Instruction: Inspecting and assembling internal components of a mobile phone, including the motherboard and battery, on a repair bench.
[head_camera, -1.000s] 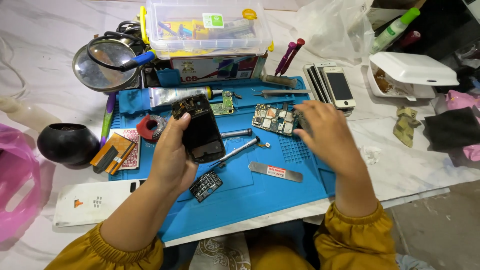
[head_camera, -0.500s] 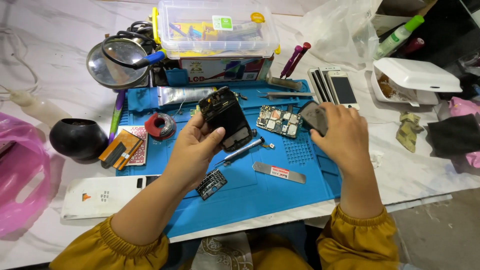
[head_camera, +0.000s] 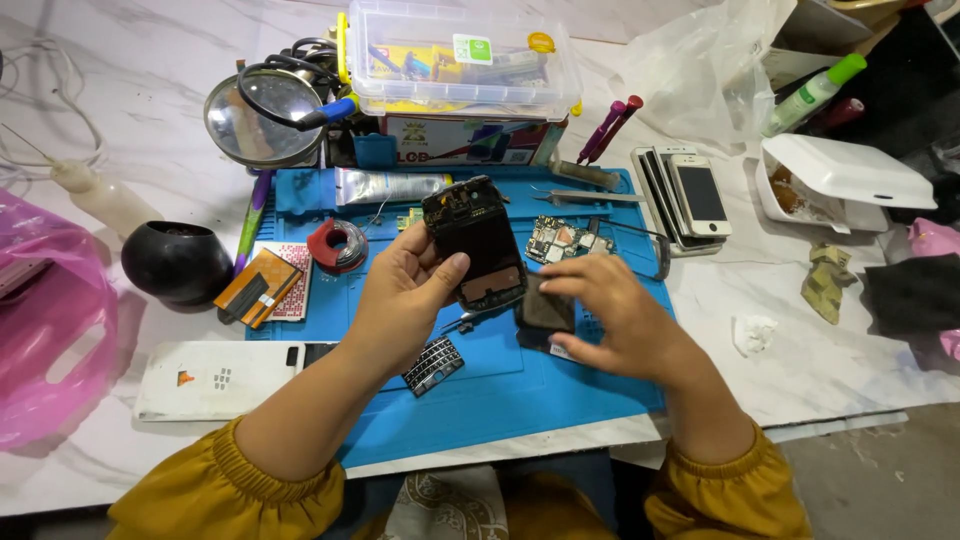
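Since half a second ago, the right hand (head_camera: 620, 320) has dropped toward frame centre, its grip holding a small dark part (head_camera: 545, 308) beside the opened phone (head_camera: 475, 243), pinched in the left hand (head_camera: 405, 290). Best align edges squarely before pressing.

magnifier (head_camera: 258, 118), solder reel (head_camera: 337, 245), black bowl (head_camera: 177, 262)

Taking the blue mat (head_camera: 480, 390) as our landmark, we see a clear plastic box (head_camera: 460, 55) with a small green-and-white label (head_camera: 472, 48) behind its far edge, above a colourful printed carton (head_camera: 470, 140). Right of the mat lies a white phone's dark screen (head_camera: 700, 193); left, a white flat package (head_camera: 215, 378).
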